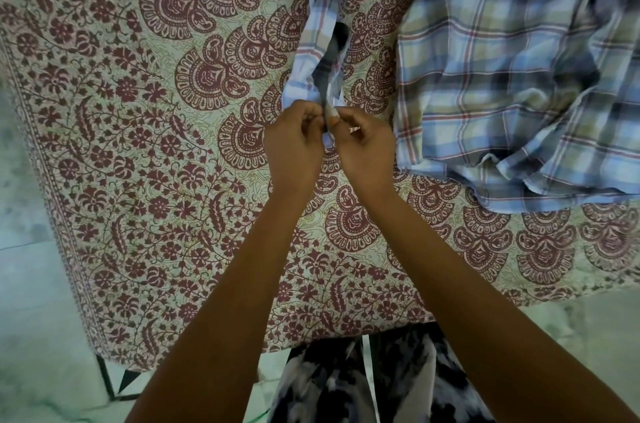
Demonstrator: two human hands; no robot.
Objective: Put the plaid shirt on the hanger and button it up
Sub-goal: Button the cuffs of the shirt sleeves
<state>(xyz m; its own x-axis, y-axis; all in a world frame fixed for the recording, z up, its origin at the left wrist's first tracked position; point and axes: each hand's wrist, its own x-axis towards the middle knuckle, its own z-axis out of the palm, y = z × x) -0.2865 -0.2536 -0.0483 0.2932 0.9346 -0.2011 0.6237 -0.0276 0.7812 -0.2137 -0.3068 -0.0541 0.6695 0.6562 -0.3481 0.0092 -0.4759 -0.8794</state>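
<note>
- The printed bedspread (156, 145) lies flat over the bed, giving the garment room to spread out.
- The left hand (294, 142) has curled fingers pinching the end of a narrow shirt strip (322, 24), probably to steady one side of a fastening.
- The right hand (363, 142), just beside it, pinches the same end from the other side, so I judge a button is being worked.
- Fingers hide any button or hole, and I cannot tell whether the strip is a sleeve or a front edge.
- The plaid shirt (519, 76) lies rumpled on the bed at right, cut off by the frame.
- No hanger shows. It may lie under the folds.
</note>
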